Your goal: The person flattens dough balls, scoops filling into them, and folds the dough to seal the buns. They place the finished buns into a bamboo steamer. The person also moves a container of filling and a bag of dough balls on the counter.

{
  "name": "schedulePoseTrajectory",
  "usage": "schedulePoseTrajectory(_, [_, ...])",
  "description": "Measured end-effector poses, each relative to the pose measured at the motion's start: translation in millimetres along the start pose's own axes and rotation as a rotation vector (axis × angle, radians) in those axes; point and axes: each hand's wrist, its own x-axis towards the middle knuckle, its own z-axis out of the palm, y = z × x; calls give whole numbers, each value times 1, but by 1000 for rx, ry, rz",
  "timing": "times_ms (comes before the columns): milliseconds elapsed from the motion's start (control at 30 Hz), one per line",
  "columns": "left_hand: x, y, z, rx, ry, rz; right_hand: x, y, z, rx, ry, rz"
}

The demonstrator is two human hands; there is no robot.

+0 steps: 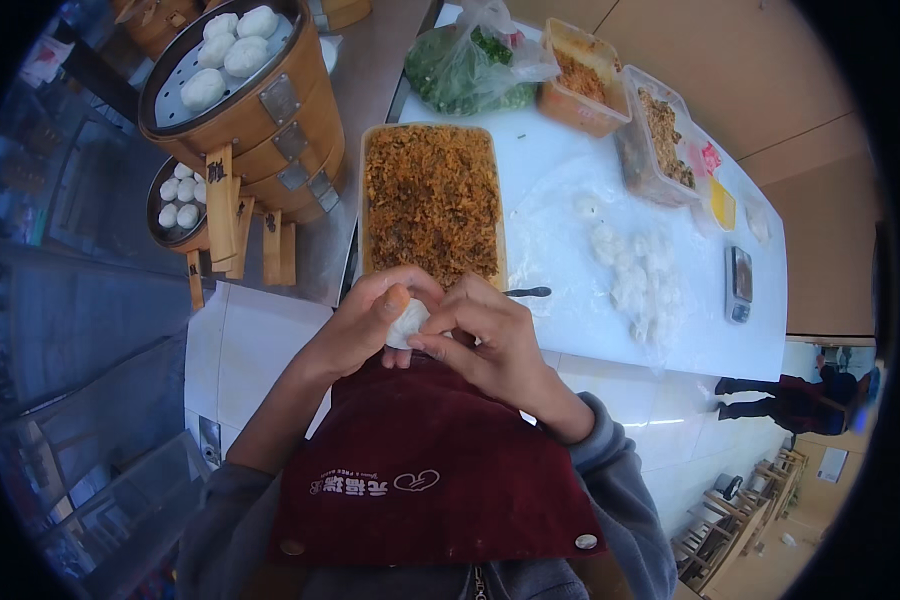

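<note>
A white dough bun (pixel 406 324) is between my two hands, above the dark red apron. My left hand (pixel 367 319) cups it from the left, thumb on top and fingertips showing beneath. The thumb and fingers of my right hand (pixel 480 322) pinch the bun's right edge. Just beyond the hands lies a rectangular tub of brown rice-like filling (pixel 431 202). The dark handle of a utensil (pixel 530 292) sticks out beside the tub's near right corner. Several pale dough pieces (pixel 637 274) lie under thin plastic film on the white board to the right.
Stacked bamboo steamers (pixel 270 127) with white buns (pixel 245 57) stand at the left. Along the board's far side are a bag of chopped greens (pixel 469 71) and filling tubs (pixel 586 79), (pixel 660 139). A small scale (pixel 739 283) lies right. A person (pixel 802 401) stands in the distance.
</note>
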Motion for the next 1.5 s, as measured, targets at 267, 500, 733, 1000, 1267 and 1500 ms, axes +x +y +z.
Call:
schedulePoseTrajectory(267, [0, -2, -1, 31, -5, 31, 1, 0, 0, -39, -16, -68])
schedulePoseTrajectory(500, [2, -7, -2, -78, -41, 66, 2, -1, 0, 3, -32, -4])
schedulePoseTrajectory(733, [5, -11, -4, -24, -68, 8, 3, 1, 0, -54, -25, 40])
schedulePoseTrajectory(1000, [10, -10, -6, -43, -32, 21, 9, -3, -4, -112, -50, 84])
schedulePoseTrajectory(1267, [18, -33, -7, -539, -23, -246, 26, 1, 2, -146, -194, 205])
schedulePoseTrajectory(1500, [14, -31, -14, -822, 164, -160, 86, -8, 8, -370, -631, -119])
